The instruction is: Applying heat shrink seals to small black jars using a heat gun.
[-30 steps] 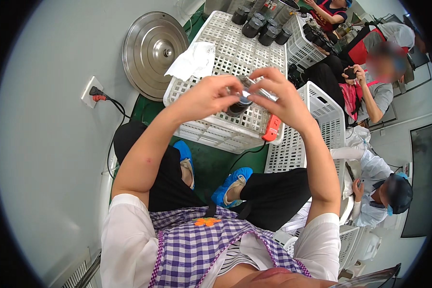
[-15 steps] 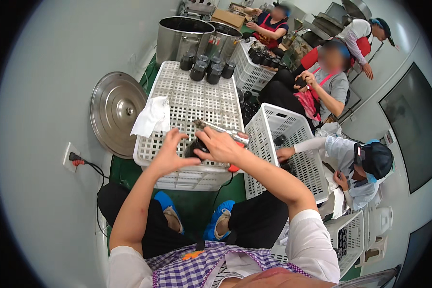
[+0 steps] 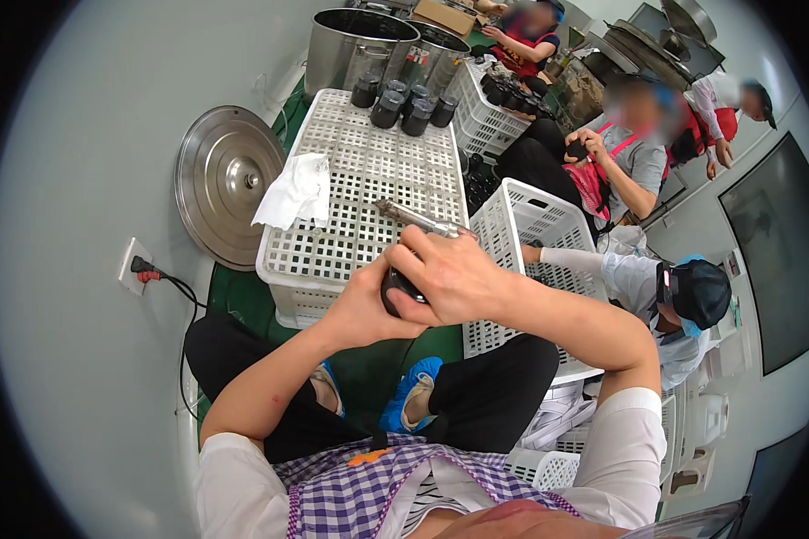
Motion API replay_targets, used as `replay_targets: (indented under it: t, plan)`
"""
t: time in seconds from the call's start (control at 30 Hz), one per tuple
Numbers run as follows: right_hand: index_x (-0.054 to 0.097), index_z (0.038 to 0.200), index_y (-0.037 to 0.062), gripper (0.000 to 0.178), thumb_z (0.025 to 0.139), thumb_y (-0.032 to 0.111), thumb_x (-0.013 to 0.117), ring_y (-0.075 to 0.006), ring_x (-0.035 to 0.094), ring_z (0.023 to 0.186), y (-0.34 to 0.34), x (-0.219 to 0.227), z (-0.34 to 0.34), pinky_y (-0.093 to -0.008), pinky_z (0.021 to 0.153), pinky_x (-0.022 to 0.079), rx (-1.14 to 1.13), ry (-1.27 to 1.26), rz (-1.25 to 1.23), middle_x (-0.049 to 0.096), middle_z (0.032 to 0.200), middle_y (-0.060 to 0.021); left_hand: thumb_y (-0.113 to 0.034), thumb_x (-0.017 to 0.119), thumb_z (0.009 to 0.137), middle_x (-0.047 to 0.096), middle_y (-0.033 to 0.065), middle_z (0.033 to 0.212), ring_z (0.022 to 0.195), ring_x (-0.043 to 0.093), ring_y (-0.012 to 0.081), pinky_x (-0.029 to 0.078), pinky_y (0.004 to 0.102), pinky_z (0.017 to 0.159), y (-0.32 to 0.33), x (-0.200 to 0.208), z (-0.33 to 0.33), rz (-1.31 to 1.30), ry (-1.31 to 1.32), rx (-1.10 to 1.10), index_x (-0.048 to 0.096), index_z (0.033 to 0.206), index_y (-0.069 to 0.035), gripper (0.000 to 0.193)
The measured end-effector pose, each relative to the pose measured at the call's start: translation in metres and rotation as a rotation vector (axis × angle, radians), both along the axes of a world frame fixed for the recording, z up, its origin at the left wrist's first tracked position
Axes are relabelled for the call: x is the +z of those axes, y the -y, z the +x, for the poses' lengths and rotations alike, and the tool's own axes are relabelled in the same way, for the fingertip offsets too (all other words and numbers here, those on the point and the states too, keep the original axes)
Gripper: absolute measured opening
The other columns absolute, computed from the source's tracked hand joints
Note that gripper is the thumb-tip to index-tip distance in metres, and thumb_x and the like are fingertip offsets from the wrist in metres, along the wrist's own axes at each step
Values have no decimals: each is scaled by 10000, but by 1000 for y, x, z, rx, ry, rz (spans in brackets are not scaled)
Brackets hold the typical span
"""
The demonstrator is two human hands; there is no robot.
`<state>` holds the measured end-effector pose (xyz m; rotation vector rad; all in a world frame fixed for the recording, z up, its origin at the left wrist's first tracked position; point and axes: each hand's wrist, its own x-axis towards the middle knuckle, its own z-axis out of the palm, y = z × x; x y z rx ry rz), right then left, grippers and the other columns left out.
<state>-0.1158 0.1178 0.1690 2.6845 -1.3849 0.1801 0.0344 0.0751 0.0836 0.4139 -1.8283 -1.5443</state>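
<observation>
A dark jar (image 3: 399, 291) is held between both my hands, above the near edge of an upturned white crate (image 3: 351, 189). My left hand (image 3: 367, 307) wraps round its side, while the fingers of my right hand (image 3: 448, 275) close over it from the top and right. Much of the jar is hidden by my fingers. Just beyond my right hand a long silvery metal tool (image 3: 415, 218) with a brownish tip lies on the crate. A crumpled white cloth (image 3: 297, 191) is at the crate's left, and several clear jars with dark lower parts (image 3: 387, 109) stand at its far end.
A round metal lid (image 3: 232, 184) leans by the left wall, near a plugged-in cable (image 3: 175, 285). Tall steel pots (image 3: 355, 45) stand behind the crate. To the right is an open white crate (image 3: 503, 234), where a co-worker's arm (image 3: 566, 260) reaches in. Other people sit beyond.
My hands have come nearer to me with the dark jar and closed round it; my left hand was spread apart beside it before. The view has shifted slightly.
</observation>
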Motion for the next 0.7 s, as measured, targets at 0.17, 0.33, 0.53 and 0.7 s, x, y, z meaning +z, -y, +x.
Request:
replay_targets:
  t: [0.17, 0.33, 0.53, 0.7]
  plan:
    - [514, 960, 37, 302, 806, 288, 585, -290, 569, 556, 5, -8, 9, -384, 447, 449, -62, 33, -62, 484, 792, -128, -124, 784, 562, 611, 108, 922, 837, 606, 167, 498, 312, 739, -5, -9, -4, 10, -92, 148, 500, 1099, -9, 618]
    - [504, 932, 42, 266, 810, 267, 578, -294, 584, 564, 16, -13, 18, -391, 441, 459, -133, -21, -105, 515, 761, -133, -159, 808, 581, 609, 111, 907, 822, 608, 183, 499, 314, 730, 0, -14, -9, -58, -167, 307, 510, 1093, -8, 612]
    - [487, 923, 42, 263, 812, 266, 570, -303, 586, 530, 39, -28, 23, -395, 434, 460, -151, -22, -147, 536, 727, -152, -208, 846, 558, 617, 130, 896, 796, 624, 222, 500, 333, 707, 19, -27, -9, -43, -130, 370, 511, 1077, 6, 654]
    - [482, 929, 33, 280, 844, 293, 543, -332, 586, 523, 52, -45, 23, -430, 457, 472, -212, 3, -133, 560, 741, -168, -220, 846, 565, 603, 149, 983, 887, 616, 268, 494, 353, 775, 32, -29, -1, -61, 72, 349, 474, 1143, 5, 723]
